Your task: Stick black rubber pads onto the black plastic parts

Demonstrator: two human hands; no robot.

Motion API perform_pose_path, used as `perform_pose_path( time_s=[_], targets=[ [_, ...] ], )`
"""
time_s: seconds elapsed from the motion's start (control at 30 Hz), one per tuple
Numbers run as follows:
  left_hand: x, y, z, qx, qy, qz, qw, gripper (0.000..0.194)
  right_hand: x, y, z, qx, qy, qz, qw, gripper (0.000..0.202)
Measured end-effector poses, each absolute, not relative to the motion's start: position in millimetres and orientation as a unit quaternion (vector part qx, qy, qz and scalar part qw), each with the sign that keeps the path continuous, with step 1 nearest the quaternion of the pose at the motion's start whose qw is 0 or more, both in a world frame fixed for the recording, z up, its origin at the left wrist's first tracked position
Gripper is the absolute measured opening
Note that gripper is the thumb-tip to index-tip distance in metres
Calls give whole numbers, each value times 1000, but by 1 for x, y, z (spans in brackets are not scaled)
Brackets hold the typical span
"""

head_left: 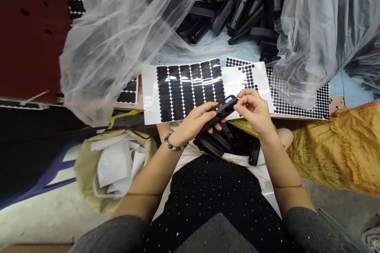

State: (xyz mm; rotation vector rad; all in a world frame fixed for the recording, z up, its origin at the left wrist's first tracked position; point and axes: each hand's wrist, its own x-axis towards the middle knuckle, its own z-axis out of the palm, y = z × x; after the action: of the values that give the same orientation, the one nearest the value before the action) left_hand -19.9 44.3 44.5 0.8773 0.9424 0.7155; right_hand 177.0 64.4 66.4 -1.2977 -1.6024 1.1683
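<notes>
A long black plastic part [221, 114] lies tilted across my left hand [198, 120], whose fingers and thumb are wrapped round its lower half. At the part's upper right end, my right hand [253, 110] has its thumb and index finger pinched together; anything between those fingertips is too small to make out. Behind my left hand lies a white sheet with columns of black oval stickers [190, 87]. A sheet with small black round stickers [247, 77], partly bare, sits behind my right hand. More black parts [213, 144] rest on my lap below the held one.
Many black parts [222, 16] are heaped at the back between clear plastic bags [118, 27]. A bag of white paper scraps [115, 166] stands at the left, a yellow woven sack [341, 146] at the right. Another dotted sheet [317, 104] lies at the table's front edge.
</notes>
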Motion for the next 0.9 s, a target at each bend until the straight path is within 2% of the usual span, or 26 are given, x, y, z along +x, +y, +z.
perform_pose_path(
  time_s=[0.17,0.43,0.7,0.8,0.9],
  targets=[
    [-20,45,45,402,419,334,742,29,177,65,63,-503,-618,453,399,31],
    [-18,44,48,398,425,348,735,26,176,62,65,-520,-633,420,391,15],
    [-11,39,52,437,427,352,709,36,166,48,57,-533,-696,193,441,10],
    [-12,38,53,437,423,359,708,38,163,47,52,-549,-672,189,460,15],
    [-13,35,52,413,414,368,723,34,166,51,46,-574,-616,265,471,42]
  ],
)
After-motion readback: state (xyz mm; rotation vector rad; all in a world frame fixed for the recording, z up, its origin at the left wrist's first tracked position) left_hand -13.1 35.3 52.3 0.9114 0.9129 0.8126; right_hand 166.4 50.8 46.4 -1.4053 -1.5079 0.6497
